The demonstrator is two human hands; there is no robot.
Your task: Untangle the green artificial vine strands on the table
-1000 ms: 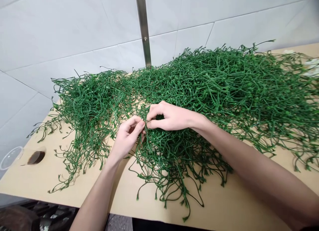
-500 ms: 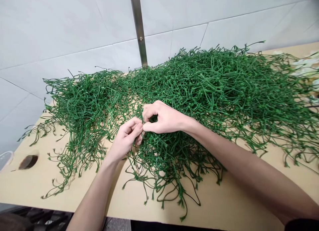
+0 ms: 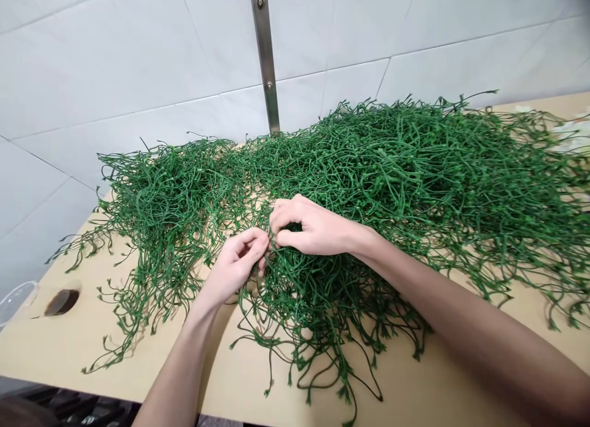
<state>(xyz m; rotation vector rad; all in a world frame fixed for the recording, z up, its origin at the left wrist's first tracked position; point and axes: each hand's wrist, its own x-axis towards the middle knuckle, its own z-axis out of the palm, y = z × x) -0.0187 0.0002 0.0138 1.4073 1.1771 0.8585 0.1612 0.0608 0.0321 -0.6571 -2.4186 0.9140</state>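
A large tangled heap of thin green artificial flower stems (image 3: 396,163), with small budlike tips, spreads over the table. My left hand (image 3: 237,261) is closed in a pinch, thumb against forefinger, at the near middle of the heap. Close against it, my right hand (image 3: 318,227) also pinches, its fingertips meeting those of the left. A bit of green stem (image 3: 271,235) shows between the fingertips; most of it is hidden by the fingers. Beneath the right hand, a thick clump of stems (image 3: 322,292) hangs toward the table's front.
The pale wooden table (image 3: 161,359) stands against a tiled wall (image 3: 138,52). A metal strip (image 3: 266,58) is upright on the wall behind the heap. A round hole (image 3: 62,301) is cut in the tabletop at left. White artificial flowers (image 3: 574,135) lie at the far right.
The view has shifted slightly, so everything sits a little lower and to the right. Both hands stay together at the same spot, fingers moved only slightly.
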